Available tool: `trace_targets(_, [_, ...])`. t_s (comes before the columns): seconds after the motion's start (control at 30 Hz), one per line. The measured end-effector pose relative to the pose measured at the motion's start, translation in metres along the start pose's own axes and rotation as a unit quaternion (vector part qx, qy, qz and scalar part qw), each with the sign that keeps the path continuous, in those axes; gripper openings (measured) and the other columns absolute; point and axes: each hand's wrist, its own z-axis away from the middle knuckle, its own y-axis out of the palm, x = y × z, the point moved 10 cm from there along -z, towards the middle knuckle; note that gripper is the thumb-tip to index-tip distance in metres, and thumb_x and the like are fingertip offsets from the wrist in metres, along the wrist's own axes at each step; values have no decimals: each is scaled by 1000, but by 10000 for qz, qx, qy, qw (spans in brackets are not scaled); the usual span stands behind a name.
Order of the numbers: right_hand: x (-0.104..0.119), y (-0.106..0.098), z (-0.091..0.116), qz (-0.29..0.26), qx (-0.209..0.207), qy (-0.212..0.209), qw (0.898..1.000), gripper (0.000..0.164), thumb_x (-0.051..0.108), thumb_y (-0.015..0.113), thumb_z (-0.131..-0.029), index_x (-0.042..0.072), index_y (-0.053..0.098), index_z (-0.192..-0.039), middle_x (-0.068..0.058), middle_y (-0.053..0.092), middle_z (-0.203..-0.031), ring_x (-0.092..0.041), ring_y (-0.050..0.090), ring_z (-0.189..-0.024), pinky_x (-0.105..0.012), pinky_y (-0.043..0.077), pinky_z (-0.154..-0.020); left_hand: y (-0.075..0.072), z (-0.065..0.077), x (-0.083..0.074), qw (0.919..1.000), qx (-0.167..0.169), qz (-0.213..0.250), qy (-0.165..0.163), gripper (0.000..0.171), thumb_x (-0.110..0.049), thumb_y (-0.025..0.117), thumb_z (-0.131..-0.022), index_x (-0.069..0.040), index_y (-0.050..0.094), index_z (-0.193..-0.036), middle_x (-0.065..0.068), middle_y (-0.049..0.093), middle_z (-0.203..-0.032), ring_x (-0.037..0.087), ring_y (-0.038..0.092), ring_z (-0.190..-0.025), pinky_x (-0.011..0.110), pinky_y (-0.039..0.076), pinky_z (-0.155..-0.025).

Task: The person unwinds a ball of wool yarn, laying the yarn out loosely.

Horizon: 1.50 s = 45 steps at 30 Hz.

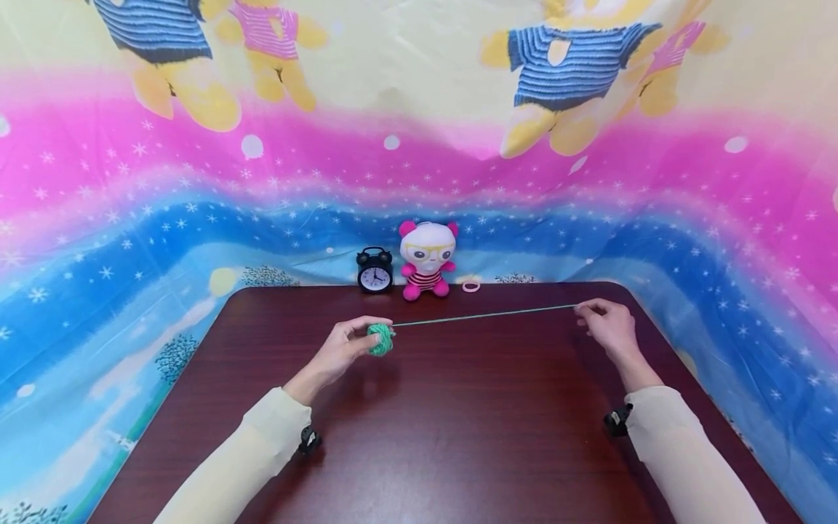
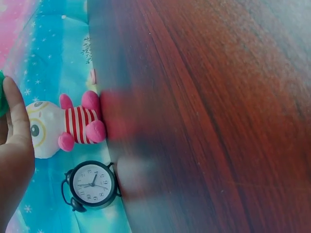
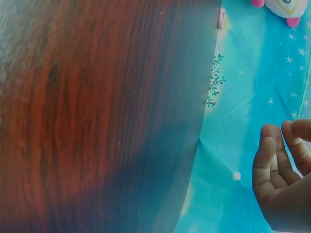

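In the head view, my left hand (image 1: 342,342) grips a small ball of green yarn (image 1: 380,340) between thumb and fingers, raised over the dark brown table. A green strand (image 1: 484,315) runs from the ball, straight and taut, rising slightly to the right. My right hand (image 1: 609,325) pinches the far end of that strand between thumb and fingertips. The left wrist view catches only an edge of the yarn ball (image 2: 2,94) beside the left hand (image 2: 15,145). In the right wrist view, the right hand (image 3: 282,170) has its thumb and index finger brought together, other fingers bent.
Along the back edge of the table (image 1: 432,437) stand a black alarm clock (image 1: 374,273) and a pink-and-white plush panda (image 1: 428,258) with yellow glasses. A small pink ring (image 1: 471,287) lies right of the panda. A patterned cloth (image 1: 393,167) hangs behind and around the table.
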Motion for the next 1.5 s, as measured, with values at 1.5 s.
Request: trace_targets(1.5, [-35,28,11,1125,1890,-10,9755,29,22,59,-97,3,75,-110,-20,72,-111,-21,66,-82,-34,53,-71,-14,-7,-13,9908,-1279,-327,285,38,-13,73,-91,5,62,-123,1,71,-101,11,71,-87,34,62,-80])
